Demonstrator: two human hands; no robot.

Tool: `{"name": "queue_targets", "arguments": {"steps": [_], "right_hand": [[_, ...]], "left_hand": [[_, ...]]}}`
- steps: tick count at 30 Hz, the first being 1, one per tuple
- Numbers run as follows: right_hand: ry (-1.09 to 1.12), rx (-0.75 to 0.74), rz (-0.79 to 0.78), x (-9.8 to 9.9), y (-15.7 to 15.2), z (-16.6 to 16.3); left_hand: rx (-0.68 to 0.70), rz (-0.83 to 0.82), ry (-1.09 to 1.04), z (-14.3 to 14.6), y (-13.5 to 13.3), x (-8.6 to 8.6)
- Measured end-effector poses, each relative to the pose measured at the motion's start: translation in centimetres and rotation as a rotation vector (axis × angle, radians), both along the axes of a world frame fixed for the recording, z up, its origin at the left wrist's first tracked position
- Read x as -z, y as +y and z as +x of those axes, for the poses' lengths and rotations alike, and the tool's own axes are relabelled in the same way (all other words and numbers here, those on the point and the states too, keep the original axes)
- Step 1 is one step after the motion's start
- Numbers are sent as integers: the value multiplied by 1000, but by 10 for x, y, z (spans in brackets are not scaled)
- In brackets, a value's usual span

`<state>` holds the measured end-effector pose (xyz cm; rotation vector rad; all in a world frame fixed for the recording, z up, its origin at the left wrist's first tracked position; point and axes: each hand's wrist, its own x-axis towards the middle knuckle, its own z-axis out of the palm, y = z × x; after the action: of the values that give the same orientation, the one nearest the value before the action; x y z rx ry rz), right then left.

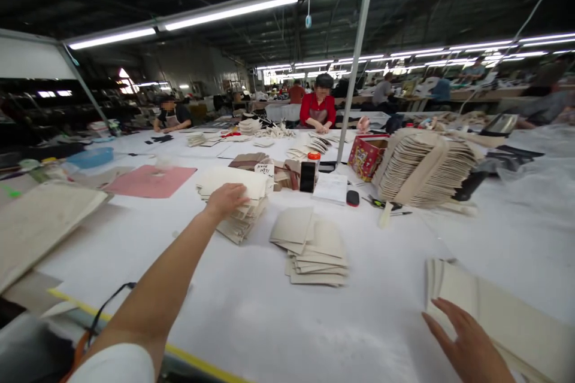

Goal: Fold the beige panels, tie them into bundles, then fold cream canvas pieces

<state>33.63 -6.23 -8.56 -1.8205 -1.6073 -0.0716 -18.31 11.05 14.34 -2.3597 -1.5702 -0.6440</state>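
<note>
My left hand (227, 198) reaches out and lies on top of a stack of cream panels (237, 226), which look like fabric or leather; its fingers rest on the top piece. My right hand (469, 344), at the lower right, has its thumb and fingers apart beside the near end of a long row of cream pieces (516, 311). Whether its fingertips touch them I cannot tell. Between the hands, a smaller fanned pile of cream panels (318, 251) sits on the white tabletop (251, 317).
Beyond the piles are a phone (308, 177), white papers (330, 187), a black-and-red mouse-like object (353, 198), a red box (366, 158) and a big strapped bundle (422, 167). A pink sheet (150, 181) lies left. A metal post (357, 60) rises mid-table. Co-workers sit opposite.
</note>
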Motion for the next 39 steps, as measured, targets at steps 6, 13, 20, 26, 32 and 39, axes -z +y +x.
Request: {"name": "queue_targets", "arguments": {"steps": [6, 13, 20, 26, 32, 39], "right_hand": [[62, -62, -56, -5, -1, -12], [141, -60, 36, -41, -9, -42], [183, -172, 50, -58, -10, -98], [94, -500, 116, -70, 11, -155], [-39, -552, 109, -73, 80, -200], [-227, -437, -101, -50, 137, -220]], "left_hand": [[-113, 145, -93, -10, 3, -3], [-53, 802, -253, 6, -36, -32], [714, 207, 159, 117, -186, 105], [754, -167, -204, 132, -154, 168], [177, -176, -93, 134, -26, 150], [203, -358, -38, 134, 24, 171]]}}
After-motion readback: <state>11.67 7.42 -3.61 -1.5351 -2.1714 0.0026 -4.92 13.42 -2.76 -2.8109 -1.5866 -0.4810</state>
